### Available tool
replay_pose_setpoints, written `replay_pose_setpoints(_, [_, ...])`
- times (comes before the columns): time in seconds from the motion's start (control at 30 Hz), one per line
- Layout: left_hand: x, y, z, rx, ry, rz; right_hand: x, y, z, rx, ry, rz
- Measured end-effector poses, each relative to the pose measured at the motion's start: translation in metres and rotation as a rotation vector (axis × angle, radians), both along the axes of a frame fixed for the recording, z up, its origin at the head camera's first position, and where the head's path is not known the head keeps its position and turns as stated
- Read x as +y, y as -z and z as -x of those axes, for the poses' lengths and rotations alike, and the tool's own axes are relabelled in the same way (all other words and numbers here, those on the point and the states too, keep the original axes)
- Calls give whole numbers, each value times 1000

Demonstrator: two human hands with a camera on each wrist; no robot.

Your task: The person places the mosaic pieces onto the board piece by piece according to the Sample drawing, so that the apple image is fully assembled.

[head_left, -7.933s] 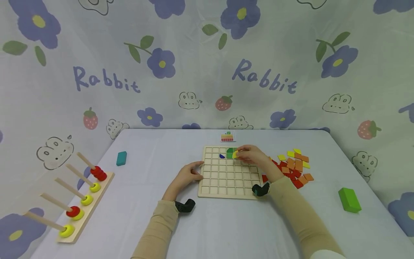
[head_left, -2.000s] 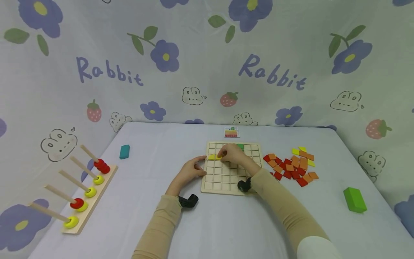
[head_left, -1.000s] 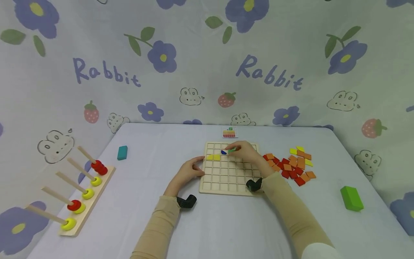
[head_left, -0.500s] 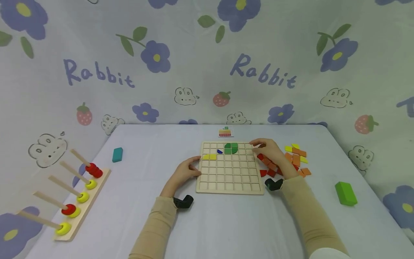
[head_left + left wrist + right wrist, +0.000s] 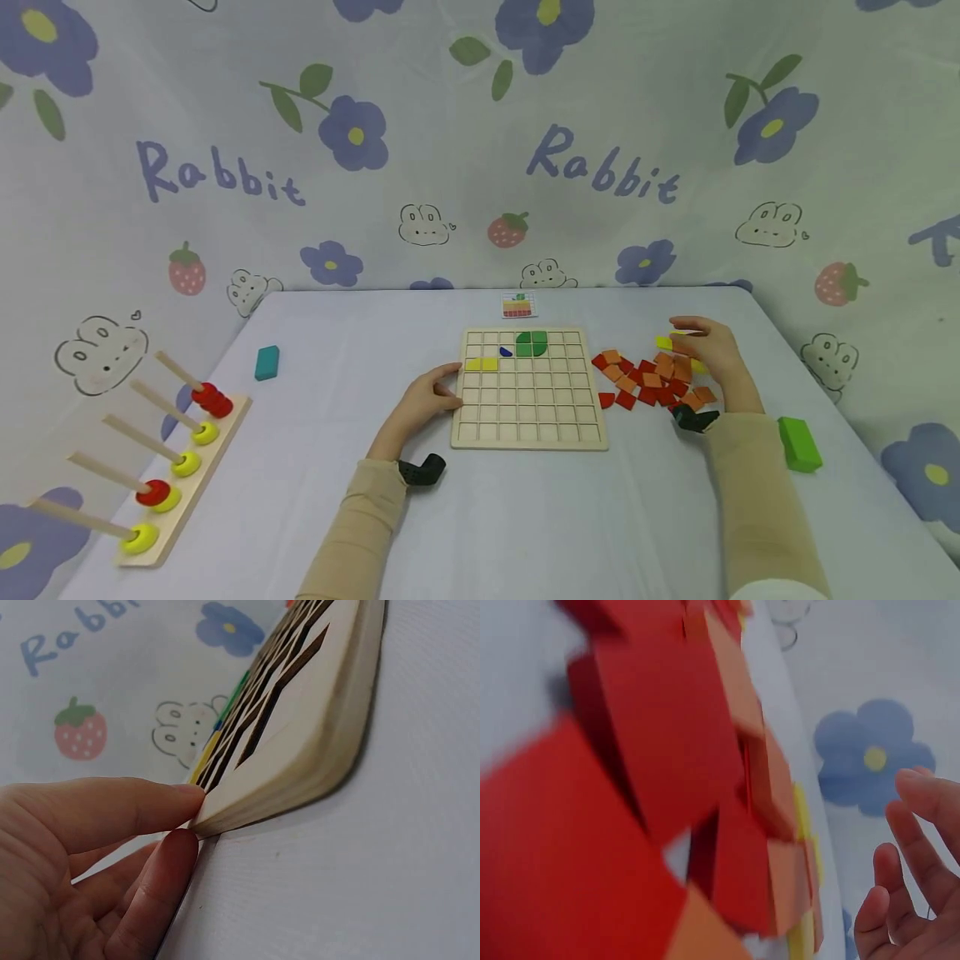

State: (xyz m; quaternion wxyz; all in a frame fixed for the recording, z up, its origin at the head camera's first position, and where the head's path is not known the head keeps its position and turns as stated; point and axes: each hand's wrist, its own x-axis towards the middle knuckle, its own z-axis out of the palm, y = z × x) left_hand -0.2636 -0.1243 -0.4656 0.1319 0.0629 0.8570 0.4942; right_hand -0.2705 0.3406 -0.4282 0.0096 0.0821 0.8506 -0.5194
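My left hand (image 5: 424,404) rests at the left edge of a square wooden grid board (image 5: 495,412), thumb and forefinger spread along it. In the left wrist view, fingertips of this hand (image 5: 112,847) touch the board's edge (image 5: 322,742). Two yellow tiles (image 5: 482,364), a blue piece (image 5: 506,352) and several green tiles (image 5: 539,338) lie in the grid. My right hand (image 5: 712,346) hovers over the yellow tiles (image 5: 663,342) at the back of the loose pile. In the right wrist view the fingers of this hand (image 5: 922,862) are apart with nothing between them.
Red and orange tiles (image 5: 651,381) lie heaped right of the board. A picture card (image 5: 519,305) is behind it. A green block (image 5: 799,444) stands at right, a teal block (image 5: 267,363) at left. A wooden peg rack (image 5: 187,492) with red and yellow beads stands front left.
Two yellow tiles now lie in the board's left columns. My right hand has moved from the green tiles rightward to the pile. The left hand has stayed at the board's edge.
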Motion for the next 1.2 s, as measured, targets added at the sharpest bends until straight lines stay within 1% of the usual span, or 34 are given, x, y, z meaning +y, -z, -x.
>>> replay_pose_setpoints(0.1, [0, -1, 0, -5, -3, -2, 12, 5, 3, -39, 25, -4])
replay_pose_setpoints(0.2, [0, 0, 0, -10, -4, -7, 19, 9, 8, -84, 25, -19])
replay_pose_setpoints(0.33, [0, 3, 0, -21, -6, -16, 25, 16, 15, -149, 3, -67])
replay_pose_setpoints(0.43, [0, 4, 0, -29, -3, -18, 28, 20, 19, -186, -29, -138])
replay_pose_setpoints(0.57, [0, 4, 1, -32, -5, -10, 27, 23, 21, -191, -65, -219])
replay_pose_setpoints(0.63, [0, 4, 1, -27, -8, -4, 25, 23, 22, -169, -71, -243])
replay_pose_setpoints(0.8, [0, 2, 1, -17, -13, -10, 21, 21, 22, -96, -52, -259])
replay_pose_setpoints(0.9, [0, 1, 0, -15, -12, -18, 21, 20, 21, -69, -41, -283])
replay_pose_setpoints(1.0, [0, 0, 0, -13, -9, -24, 20, 19, 19, -79, -16, -293])
replay_pose_setpoints(1.13, [0, 1, 0, -10, -6, -27, 19, 16, 16, -122, 17, -265])
replay_pose_setpoints(1.2, [0, 1, 0, -15, -8, -29, 17, 14, 14, -122, 29, -235])
